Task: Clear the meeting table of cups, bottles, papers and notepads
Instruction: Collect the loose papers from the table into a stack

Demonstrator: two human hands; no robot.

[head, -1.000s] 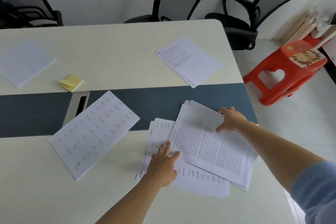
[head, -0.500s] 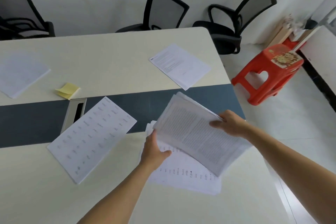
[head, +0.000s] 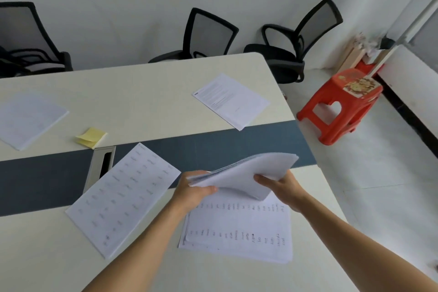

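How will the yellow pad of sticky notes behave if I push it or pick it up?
The yellow pad of sticky notes looks small and thin, so probably very light. It lies flat on the cream table, so it should slide, not roll. Its top sheet curls up, so it may flap or peel.

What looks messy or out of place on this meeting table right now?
Nothing is spilled or damaged. The loose paper sheets lie askew across the dark centre strip, and the sticky notes have a curled top sheet. Both hands hold a bending paper stack above the table.
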